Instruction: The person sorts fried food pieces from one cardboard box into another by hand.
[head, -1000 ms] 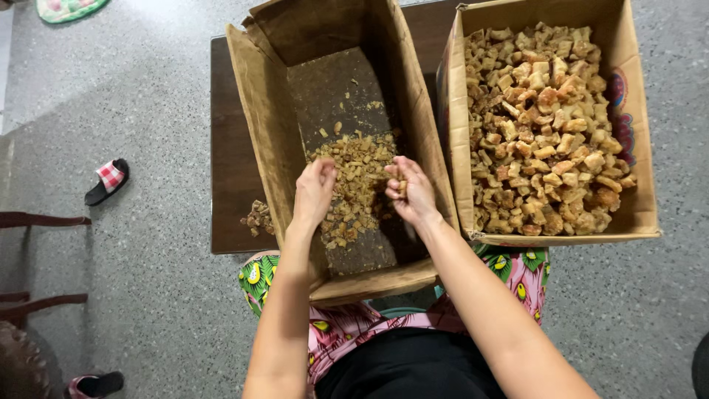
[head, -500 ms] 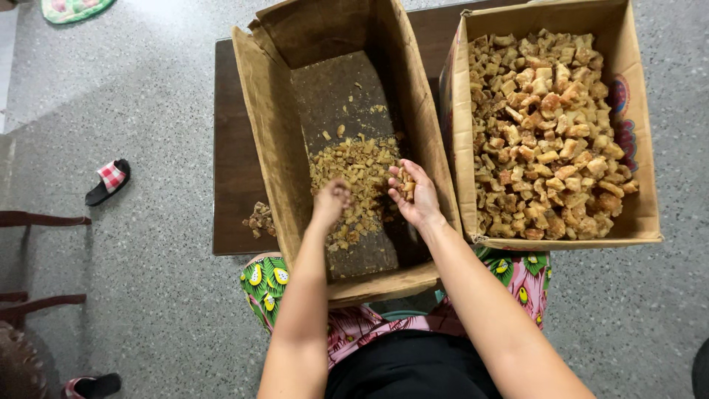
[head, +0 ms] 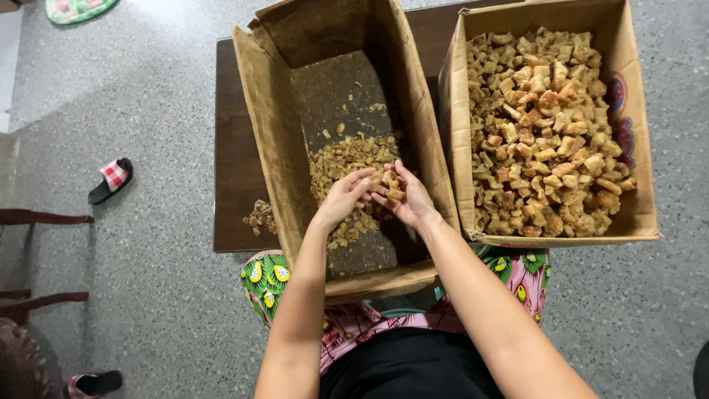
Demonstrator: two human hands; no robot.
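Change: the left hand (head: 341, 198) is moving in from the heap toward the right hand (head: 408, 201); half a second ago the two were apart, and now their fingertips are meeting over the same small pieces.
Floor: grey speckled floor (head: 133, 96) is lying all around the low dark surface (head: 230, 177).
Right carton: a brown cardboard box (head: 635, 185) is standing at the right end of the surface, filled nearly to the rim with tan and brown chunks (head: 546, 140); a red and blue round print is showing on its right inner wall.
Left carton: a taller, plain brown box (head: 273, 140) is standing beside it, touching, with its near end hanging over the person's lap; no print is showing on it.
Heap: a low pile of crumbly brown pieces (head: 347, 159) is lying on the bottom of the left carton.
Hands: both are cupping together, pinching a few pieces (head: 390, 185) between the fingers, just above the heap.
Spill: a small cluster of chunks (head: 258, 216) is lying on the surface left of the left carton.
Sandal: a black slipper with a red checked strap (head: 111, 179) is lying on the floor, well apart.
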